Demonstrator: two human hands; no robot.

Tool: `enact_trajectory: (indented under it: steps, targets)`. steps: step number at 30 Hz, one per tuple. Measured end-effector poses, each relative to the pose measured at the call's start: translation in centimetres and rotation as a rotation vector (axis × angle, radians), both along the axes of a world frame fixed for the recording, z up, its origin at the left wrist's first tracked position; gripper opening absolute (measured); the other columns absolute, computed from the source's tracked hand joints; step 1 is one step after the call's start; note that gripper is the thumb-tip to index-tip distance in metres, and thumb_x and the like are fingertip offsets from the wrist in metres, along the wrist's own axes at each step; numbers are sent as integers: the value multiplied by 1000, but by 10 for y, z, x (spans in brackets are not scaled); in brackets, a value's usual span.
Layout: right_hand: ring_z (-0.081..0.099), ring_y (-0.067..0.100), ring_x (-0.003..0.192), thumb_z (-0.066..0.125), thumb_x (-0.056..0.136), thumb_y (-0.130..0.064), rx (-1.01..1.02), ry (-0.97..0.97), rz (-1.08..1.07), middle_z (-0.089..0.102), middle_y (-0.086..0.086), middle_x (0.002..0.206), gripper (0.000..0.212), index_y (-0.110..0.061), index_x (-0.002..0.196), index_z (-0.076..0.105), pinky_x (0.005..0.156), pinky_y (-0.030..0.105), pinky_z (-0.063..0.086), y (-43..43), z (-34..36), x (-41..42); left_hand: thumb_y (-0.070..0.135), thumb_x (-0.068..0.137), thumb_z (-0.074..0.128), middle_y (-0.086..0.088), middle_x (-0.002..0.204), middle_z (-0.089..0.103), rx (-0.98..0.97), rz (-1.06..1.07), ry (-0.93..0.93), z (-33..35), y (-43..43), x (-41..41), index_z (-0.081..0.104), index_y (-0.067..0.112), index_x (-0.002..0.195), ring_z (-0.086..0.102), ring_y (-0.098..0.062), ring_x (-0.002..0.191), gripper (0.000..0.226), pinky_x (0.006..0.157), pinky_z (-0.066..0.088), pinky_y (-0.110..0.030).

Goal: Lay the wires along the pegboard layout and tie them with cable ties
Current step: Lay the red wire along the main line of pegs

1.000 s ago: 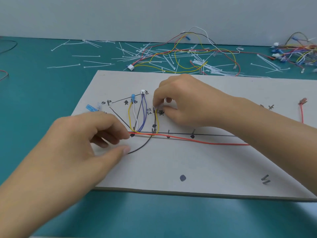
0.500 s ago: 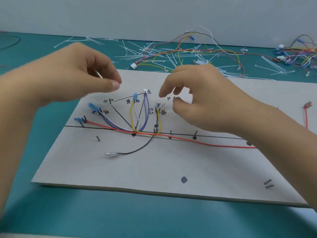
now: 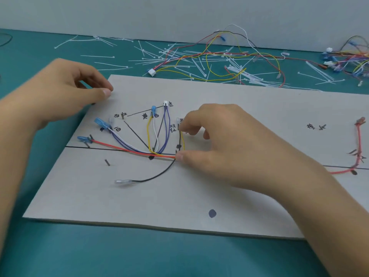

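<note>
the pegboard [image 3: 199,198] lies flat on the teal table [image 3: 60,254] and fills the middle of the view. the laid wires sit in its 10 o'clock part. a red wire [image 3: 123,148] runs from a blue terminal [image 3: 82,139] at 9 o'clock along the drawn main line toward 3 o'clock and passes under the right hand [image 3: 229,148]. purple wires [image 3: 166,132], a white wire [image 3: 155,134] and a yellow wire [image 3: 148,130] fan from one junction on that line up toward 12 o'clock, and the purple pair ends in a white connector [image 3: 165,103]. a black wire [image 3: 157,176] curves off the line toward 7 o'clock and ends loose in a clear terminal [image 3: 122,181]. the right thumb tip presses on the red wire at the line. the right fingers are curled at the upper end of a further yellow and black pair, at 12 o'clock from the thumb; whether they pinch it cannot be told. the left hand [image 3: 65,90] is at the board's 10 o'clock corner, fingers curled, with a narrow gap between thumb and forefinger; whether it holds anything cannot be told. at 12 o'clock beyond the board, white cable ties [image 3: 111,65] lie scattered on the table around a loose harness [image 3: 219,56]. a second bundle [image 3: 347,60] lies at 2 o'clock.
</note>
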State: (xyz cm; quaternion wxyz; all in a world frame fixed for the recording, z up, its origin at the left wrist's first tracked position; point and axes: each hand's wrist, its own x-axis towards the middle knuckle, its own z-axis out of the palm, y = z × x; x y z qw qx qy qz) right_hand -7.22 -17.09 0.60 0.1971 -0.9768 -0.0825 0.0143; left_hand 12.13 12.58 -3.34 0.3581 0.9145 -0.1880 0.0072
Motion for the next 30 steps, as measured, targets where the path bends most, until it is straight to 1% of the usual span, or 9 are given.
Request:
enact_trajectory:
  steps: [3,7,9,12,14,17,21,25,30]
  targets:
    - [57,16,100,67,83,-63,-15,-10,-41,60,-12,110,48,-32,120,62,88,42,52,5,-5,-4,63,73,72,21,83,73,4,4,-25,-4,-1,2,78,44,99,62,-9,63,33,57,42,-21]
    - [58,17,98,64,83,-68,25,-22,-70,60,-11,106,50,-31,117,63,86,42,53,7,-8,-5,45,86,77,24,69,69,8,21,-47,-6,-4,-2,78,42,95,49,4,45,10,45,36,-14]
    - [58,17,98,64,85,-65,45,-27,-81,61,-11,105,46,-31,116,64,87,41,52,7,-8,-5,40,88,78,23,69,69,8,26,-38,-3,-7,-5,78,41,93,49,4,45,5,43,36,-15]
    - [59,15,97,59,92,-56,84,-53,-142,64,-14,101,34,-31,114,66,86,41,53,4,-7,-6,36,90,78,21,72,70,-12,38,-19,-1,-8,-5,78,40,89,49,3,45,5,57,37,-20]
    - [60,16,93,56,95,-39,86,-86,-185,64,-15,94,20,-30,109,68,84,40,54,-1,-6,-6,35,90,78,21,73,70,-20,49,-15,-2,-9,-5,78,41,89,48,3,44,6,58,38,-22]
    - [60,19,94,52,93,-21,25,-57,-226,64,-15,94,25,-31,106,70,85,40,54,-8,-3,-7,33,92,76,26,71,67,-8,62,-24,-4,-10,-5,77,42,90,49,2,45,9,59,38,-22]
    - [60,18,93,55,92,-27,-2,-22,-205,66,-15,98,20,-33,107,67,84,40,54,-5,-4,-9,33,94,74,34,64,63,18,137,-24,-5,-12,-4,76,37,91,51,5,44,5,60,37,-24]
    - [61,11,87,58,91,-36,68,-38,-172,64,-18,88,16,-36,104,66,80,39,54,0,-3,-12,33,91,77,14,93,73,4,209,41,-8,-9,2,73,37,88,62,-12,68,6,71,47,-30]
    - [60,2,74,62,87,-34,86,-8,-114,65,-14,77,9,-29,80,67,68,35,55,2,-1,-14,35,88,80,7,83,75,5,213,88,-8,-9,-1,77,35,87,64,-19,63,4,79,55,-36]
